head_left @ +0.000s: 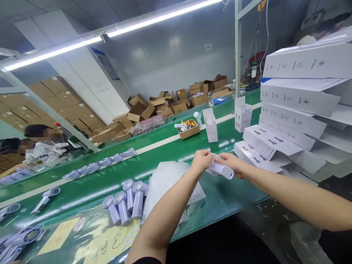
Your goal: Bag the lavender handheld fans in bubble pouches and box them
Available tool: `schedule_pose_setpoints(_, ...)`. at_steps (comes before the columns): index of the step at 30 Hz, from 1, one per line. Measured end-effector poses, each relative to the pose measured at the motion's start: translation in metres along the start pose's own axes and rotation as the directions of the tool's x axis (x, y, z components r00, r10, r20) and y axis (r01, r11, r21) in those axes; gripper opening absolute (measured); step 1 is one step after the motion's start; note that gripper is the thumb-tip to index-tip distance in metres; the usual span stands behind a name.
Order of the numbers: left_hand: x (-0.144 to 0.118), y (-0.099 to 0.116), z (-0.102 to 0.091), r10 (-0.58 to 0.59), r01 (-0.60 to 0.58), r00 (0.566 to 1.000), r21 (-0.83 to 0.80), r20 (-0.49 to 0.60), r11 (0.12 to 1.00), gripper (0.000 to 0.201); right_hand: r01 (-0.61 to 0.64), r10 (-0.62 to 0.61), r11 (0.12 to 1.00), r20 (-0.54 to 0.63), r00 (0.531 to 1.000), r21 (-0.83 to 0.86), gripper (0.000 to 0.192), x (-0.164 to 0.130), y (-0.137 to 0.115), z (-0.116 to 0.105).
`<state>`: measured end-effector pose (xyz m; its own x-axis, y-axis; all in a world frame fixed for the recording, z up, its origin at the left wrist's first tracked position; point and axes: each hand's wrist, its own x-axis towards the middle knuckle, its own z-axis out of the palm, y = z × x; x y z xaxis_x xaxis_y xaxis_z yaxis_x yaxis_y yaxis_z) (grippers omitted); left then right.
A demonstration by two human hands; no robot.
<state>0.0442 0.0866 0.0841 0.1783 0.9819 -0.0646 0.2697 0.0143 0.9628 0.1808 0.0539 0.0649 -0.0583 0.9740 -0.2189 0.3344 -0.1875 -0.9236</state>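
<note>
Nearest, on the green surface (225,198), both hands meet above its front edge: the left hand (202,161) is pinched shut on the thin clear wrapping at one end of a small lilac handheld fan (222,170), while the right hand (233,164) is closed around the fan's body from behind. The fan's long axis runs roughly left to right, dipping slightly toward the right, so it lies between the two hands, with the right holding more of its length. Just left of the forearms lies a pile of clear bubble bags (167,179), and beside that four lilac fans (125,201) stand close together, heads up. To the right rises a stack of flat white cartons (291,121). Farther out, two upright white boxes (211,124) stand near an open cardboard tray of parts (189,129), and a row of about six fans (101,163) runs along the far belt, where another person (41,146) sits.
</note>
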Motion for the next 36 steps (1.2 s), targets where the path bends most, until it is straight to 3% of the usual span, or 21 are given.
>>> schedule_pose_setpoints(2, -0.001, 0.003, -0.002, -0.034, 0.033, 0.999, -0.053, -0.013, 0.998, 0.008, 0.023, -0.038, 0.99, -0.098, 0.994, -0.141, 0.008, 0.009, -0.007, -0.007)
schedule_pose_setpoints(4, 0.0, 0.008, -0.006, -0.074, 0.072, 0.997, -0.1, -0.017, 0.992, 0.008, 0.036, -0.067, 0.964, -0.111, 0.992, -0.262, 0.01, 0.018, -0.021, -0.022)
schedule_pose_setpoints(10, -0.001, 0.03, -0.011, -0.098, 0.097, 0.995, -0.109, -0.001, 0.989, 0.012, 0.057, 0.001, 0.906, 0.137, 0.991, -0.419, 0.019, 0.019, -0.084, -0.069)
schedule_pose_setpoints(14, -0.003, 0.056, -0.024, -0.007, 0.009, 0.999, -0.07, 0.034, 0.998, 0.014, 0.084, -0.006, 0.906, 0.186, 0.983, -0.414, 0.019, 0.014, -0.113, -0.085)
schedule_pose_setpoints(18, -0.006, 0.075, -0.054, 0.166, -0.158, 0.985, -0.135, 0.049, 0.978, 0.022, 0.181, -0.126, 0.939, 0.2, 0.972, -0.292, 0.015, 0.008, -0.132, -0.097)
schedule_pose_setpoints(20, -0.01, 0.074, -0.061, 0.316, -0.286, 0.943, -0.233, 0.1, 0.929, 0.04, 0.25, -0.226, 0.962, 0.192, 0.955, -0.109, 0.014, 0.003, -0.138, -0.096)
schedule_pose_setpoints(23, -0.021, 0.057, -0.049, 0.477, -0.417, 0.863, -0.299, 0.165, 0.858, 0.084, 0.282, -0.302, 0.951, 0.182, 0.936, 0.125, 0.014, -0.012, -0.142, -0.082)
schedule_pose_setpoints(25, -0.027, 0.041, -0.032, 0.485, -0.443, 0.865, -0.26, 0.128, 0.858, 0.076, 0.311, -0.331, 0.942, 0.198, 0.923, 0.129, 0.012, -0.028, -0.134, -0.071)
schedule_pose_setpoints(27, -0.029, 0.027, -0.021, 0.44, -0.424, 0.898, -0.238, 0.018, 0.874, 0.048, 0.393, -0.38, 0.919, 0.187, 0.906, -0.033, 0.019, -0.049, -0.111, -0.066)
schedule_pose_setpoints(29, -0.027, 0.017, -0.022, 0.353, -0.366, 0.93, -0.264, -0.096, 0.892, 0.034, 0.449, -0.43, 0.81, 0.137, 0.892, -0.379, 0.044, -0.067, -0.071, -0.068)
schedule_pose_setpoints(30, -0.026, 0.014, -0.027, 0.307, -0.337, 0.941, -0.294, -0.143, 0.895, 0.033, 0.402, -0.441, 0.688, 0.092, 0.893, -0.604, 0.059, -0.074, -0.046, -0.071)
schedule_pose_setpoints(32, -0.024, 0.012, -0.042, 0.23, -0.297, 0.948, -0.352, -0.22, 0.887, 0.034, 0.171, -0.417, 0.334, 0.017, 0.909, -0.927, 0.075, -0.079, 0.004, -0.076)
schedule_pose_setpoints(33, -0.023, 0.013, -0.049, 0.204, -0.288, 0.947, -0.379, -0.248, 0.879, 0.034, 0.109, -0.401, 0.155, 0.039, 0.915, -0.982, 0.067, -0.078, 0.026, -0.078)
schedule_pose_setpoints(34, -0.023, 0.013, -0.055, 0.181, -0.281, 0.946, -0.405, -0.268, 0.87, 0.035, 0.103, -0.395, 0.029, 0.083, 0.915, -0.994, 0.052, -0.074, 0.042, -0.079)
schedule_pose_setpoints(36, -0.024, 0.015, -0.064, 0.144, -0.263, 0.949, -0.45, -0.282, 0.854, 0.036, 0.138, -0.381, -0.084, 0.16, 0.911, -0.987, 0.028, -0.065, 0.057, -0.08)
